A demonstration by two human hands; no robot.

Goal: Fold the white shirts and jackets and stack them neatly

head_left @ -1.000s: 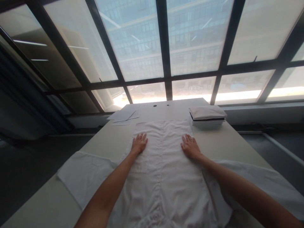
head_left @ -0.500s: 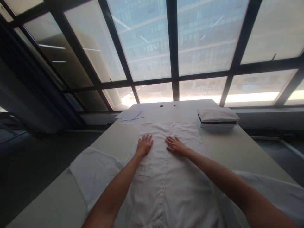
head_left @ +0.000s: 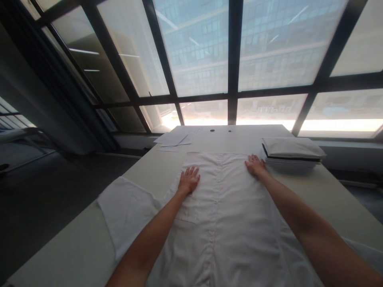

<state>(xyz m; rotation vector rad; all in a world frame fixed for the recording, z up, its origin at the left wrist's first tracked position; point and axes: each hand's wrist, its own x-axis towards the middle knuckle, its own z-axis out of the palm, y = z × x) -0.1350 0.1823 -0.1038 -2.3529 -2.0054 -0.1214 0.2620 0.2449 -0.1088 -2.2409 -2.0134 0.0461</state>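
Note:
A white button-front shirt (head_left: 236, 207) lies spread on the table, its hem toward the window and its button line running down the middle. One short sleeve (head_left: 125, 211) fans out on the left; the other is partly behind my right arm. My left hand (head_left: 189, 181) rests flat on the left half of the shirt, fingers spread, above the pocket edge. At the far right corner of the hem lies my right hand (head_left: 255, 165), its fingers stretched out over the cloth edge. Neither hand grips the fabric.
The white table (head_left: 143, 171) reaches to a large framed window (head_left: 203, 48). Folded cloth (head_left: 295, 147) tops a stack at the back right, close to my right hand. Loose white sheets (head_left: 173, 138) lie at the back left. A dark curtain (head_left: 60, 87) hangs on the left.
My right hand has slid right and away from me, from beside the button line to the shirt's far right edge. The left hand stays on the cloth. The view has turned slightly left.

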